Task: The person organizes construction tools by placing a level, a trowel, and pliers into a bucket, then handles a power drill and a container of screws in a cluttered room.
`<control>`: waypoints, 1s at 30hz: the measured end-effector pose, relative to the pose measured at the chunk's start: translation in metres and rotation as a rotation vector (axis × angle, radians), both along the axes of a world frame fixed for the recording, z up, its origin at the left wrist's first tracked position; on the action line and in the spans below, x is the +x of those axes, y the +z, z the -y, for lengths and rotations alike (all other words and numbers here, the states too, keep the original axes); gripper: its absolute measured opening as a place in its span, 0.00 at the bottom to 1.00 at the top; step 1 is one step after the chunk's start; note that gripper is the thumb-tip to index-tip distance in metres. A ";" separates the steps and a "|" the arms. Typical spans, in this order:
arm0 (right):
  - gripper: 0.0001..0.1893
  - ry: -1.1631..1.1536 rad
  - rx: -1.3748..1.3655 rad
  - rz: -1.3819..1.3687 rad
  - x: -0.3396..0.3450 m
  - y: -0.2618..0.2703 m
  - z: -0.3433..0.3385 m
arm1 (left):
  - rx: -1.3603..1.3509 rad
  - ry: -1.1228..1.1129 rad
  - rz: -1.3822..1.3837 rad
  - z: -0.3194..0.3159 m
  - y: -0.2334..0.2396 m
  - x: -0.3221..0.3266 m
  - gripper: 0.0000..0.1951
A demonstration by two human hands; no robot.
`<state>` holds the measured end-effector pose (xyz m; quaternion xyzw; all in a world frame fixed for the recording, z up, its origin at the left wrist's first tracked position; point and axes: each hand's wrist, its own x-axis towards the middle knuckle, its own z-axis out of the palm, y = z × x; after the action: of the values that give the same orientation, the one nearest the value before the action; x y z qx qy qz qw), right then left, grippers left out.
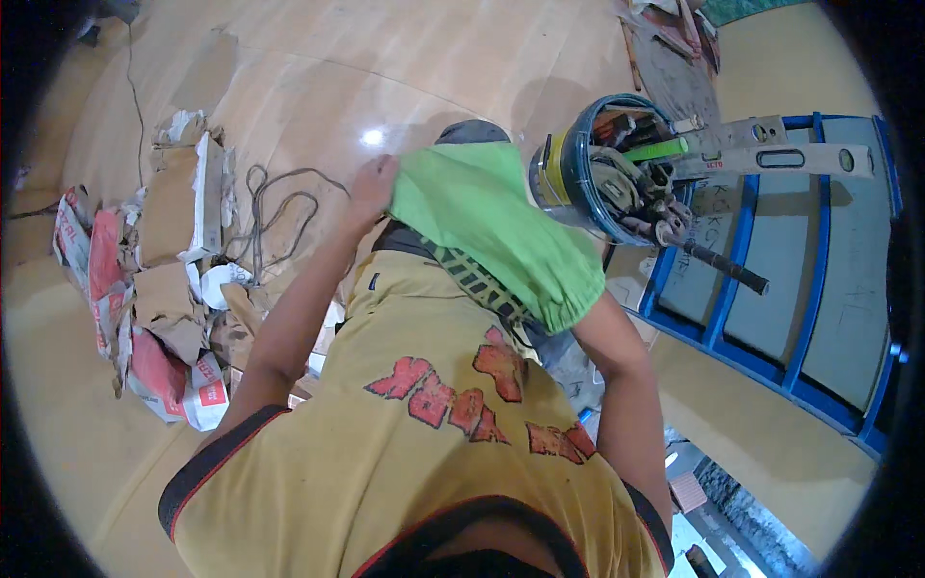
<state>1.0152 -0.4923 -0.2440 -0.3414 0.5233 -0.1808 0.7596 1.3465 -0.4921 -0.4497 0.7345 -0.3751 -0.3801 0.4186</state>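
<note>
My left hand (pixel 374 184) is at the edge of a light green cloth sleeve (pixel 484 209), its fingers closed on the fabric. The sleeve spreads across the front of my waist, and its gathered elastic cuff sits around my right forearm (pixel 614 339). My right hand is hidden inside or beneath the green cloth. Below the sleeve runs a dark green patterned strip (pixel 477 278), over my yellow shirt (pixel 426 325) with red and black print.
At right, a bucket (pixel 560 173) holds tools, with spirit levels (pixel 780 160) sticking out. Beside it leans a blue metal frame (pixel 748 217). Left lie torn cardboard (pixel 170 209), paper sacks (pixel 155 368) and a loose cable (pixel 260 217) on the tiled floor (pixel 325 94).
</note>
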 end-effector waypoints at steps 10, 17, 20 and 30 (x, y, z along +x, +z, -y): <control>0.24 0.330 -0.205 0.157 0.043 -0.125 0.074 | 0.099 0.354 0.125 -0.021 0.000 0.092 0.20; 0.16 -0.011 0.179 0.259 0.020 -0.114 0.066 | -0.356 0.002 0.434 -0.018 0.042 0.030 0.19; 0.14 0.096 0.158 0.360 0.018 -0.120 0.067 | -0.178 -0.337 0.036 -0.001 0.093 -0.056 0.21; 0.24 0.119 -0.029 0.299 0.009 -0.089 0.052 | 0.082 -0.401 -0.494 0.012 0.137 -0.086 0.28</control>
<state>1.0238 -0.5440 -0.3326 -0.3520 0.3804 -0.1918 0.8334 1.2610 -0.5043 -0.3127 0.5476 -0.3839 -0.6368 0.3837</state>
